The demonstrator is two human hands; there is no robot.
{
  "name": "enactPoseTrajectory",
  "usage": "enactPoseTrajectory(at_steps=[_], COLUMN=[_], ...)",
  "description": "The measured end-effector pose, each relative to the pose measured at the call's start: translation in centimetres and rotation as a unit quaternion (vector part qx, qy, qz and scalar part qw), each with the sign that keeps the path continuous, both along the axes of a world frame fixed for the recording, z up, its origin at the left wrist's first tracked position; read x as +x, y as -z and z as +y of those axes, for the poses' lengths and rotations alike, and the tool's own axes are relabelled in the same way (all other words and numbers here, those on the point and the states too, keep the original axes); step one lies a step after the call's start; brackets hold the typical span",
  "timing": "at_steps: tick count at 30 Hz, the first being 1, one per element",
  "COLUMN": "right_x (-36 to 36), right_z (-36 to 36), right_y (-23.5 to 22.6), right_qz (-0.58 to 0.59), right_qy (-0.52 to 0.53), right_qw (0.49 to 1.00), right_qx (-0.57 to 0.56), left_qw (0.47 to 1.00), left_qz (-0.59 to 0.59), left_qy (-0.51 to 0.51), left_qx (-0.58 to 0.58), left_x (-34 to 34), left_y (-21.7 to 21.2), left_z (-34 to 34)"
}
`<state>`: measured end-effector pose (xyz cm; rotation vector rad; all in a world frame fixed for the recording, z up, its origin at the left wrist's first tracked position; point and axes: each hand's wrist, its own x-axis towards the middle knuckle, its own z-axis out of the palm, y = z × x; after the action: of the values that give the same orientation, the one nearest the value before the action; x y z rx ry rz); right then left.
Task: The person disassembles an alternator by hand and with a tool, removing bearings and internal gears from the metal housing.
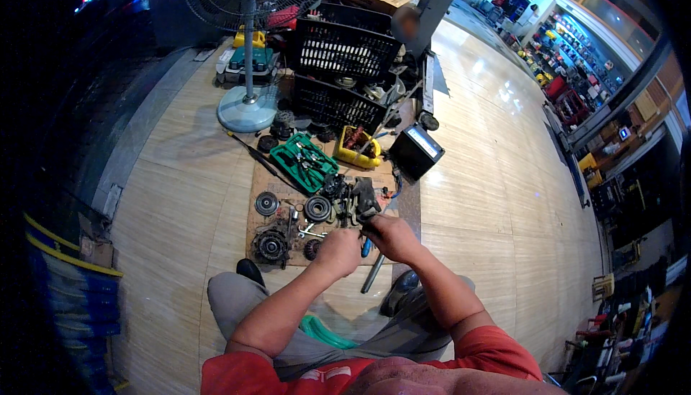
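Note:
My left hand [340, 252] is closed in a fist above the near edge of a stained cardboard sheet [296, 261]; anything inside its fingers is hidden. Close beside it, my right hand [393, 239] has its fingers curled around something small and dark that I cannot make out. Just beyond the hands lies a dark, blocky metal part [366, 196]. A blue-handled tool [366, 247] rests between the hands, and a grey metal pipe [373, 274] slants out below my right hand. To the left are a bearing-like ring [317, 209], a round pulley [267, 203], wrenches [310, 232] and a motor-like housing [271, 244].
A green tool case [305, 163] lies open beyond the parts. Beside it are a yellow tray [358, 152] and a black box [416, 152]. Farther back stand black crates [344, 51] and a pedestal fan [248, 103]. A green hose [324, 332] lies between my legs.

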<state>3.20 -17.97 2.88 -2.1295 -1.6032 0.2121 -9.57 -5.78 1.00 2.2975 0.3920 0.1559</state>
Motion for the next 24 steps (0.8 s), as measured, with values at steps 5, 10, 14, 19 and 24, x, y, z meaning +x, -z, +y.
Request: enactPoseTrajectory(at_steps=[5, 10, 14, 19, 24], right_x=[-0.5, -0.8, -1.2, -1.9, -1.8], right_z=[0.1, 0.0, 0.1, 0.2, 0.2], right_y=[-0.9, -0.9, -0.7, 0.2, 0.9], right_qz=[0.046, 0.087, 0.094, 0.165, 0.155], right_qy=[0.02, 0.051, 0.061, 0.067, 0.045], right_qw=[0.998, 0.993, 0.989, 0.978, 0.981], right_qx=[0.038, 0.064, 0.095, 0.108, 0.109], left_qw=[0.996, 0.976, 0.945, 0.892, 0.856], left_qz=[-0.052, -0.095, -0.103, -0.202, -0.209], left_qy=[-0.046, -0.118, -0.141, -0.16, -0.15], left_qx=[-0.063, -0.159, -0.276, -0.371, -0.448], left_x=[0.2, 0.8, 1.2, 1.4, 1.4], left_y=[-0.4, 0.7, 1.1, 1.4, 1.0], left_z=[0.1, 0.1, 0.5, 0.7, 0.7])
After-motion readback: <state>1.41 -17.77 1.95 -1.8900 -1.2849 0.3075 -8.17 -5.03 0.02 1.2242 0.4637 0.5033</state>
